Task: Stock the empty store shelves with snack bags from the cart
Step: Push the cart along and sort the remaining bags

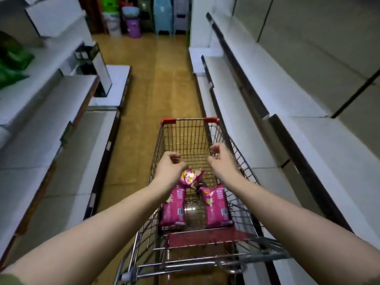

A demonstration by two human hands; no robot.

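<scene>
A wire shopping cart (186,134) with red corner caps stands in the aisle in front of me. Three pink snack bags lie in its basket: one on the left (172,209), one on the right (217,208), and a crumpled one (190,177) just beyond them. My left hand (170,164) hovers above the crumpled bag with its fingers loosely curled down, holding nothing. My right hand (218,154) hangs over the right side of the basket, also loosely curled and holding nothing. Neither hand touches a bag or the cart.
White shelves (308,140) run bare along the right of the aisle. The left shelves (26,145) hold green bags (10,64) at the upper left. Plastic bins and stools (133,27) stand at the aisle's far end on the wooden floor (164,89).
</scene>
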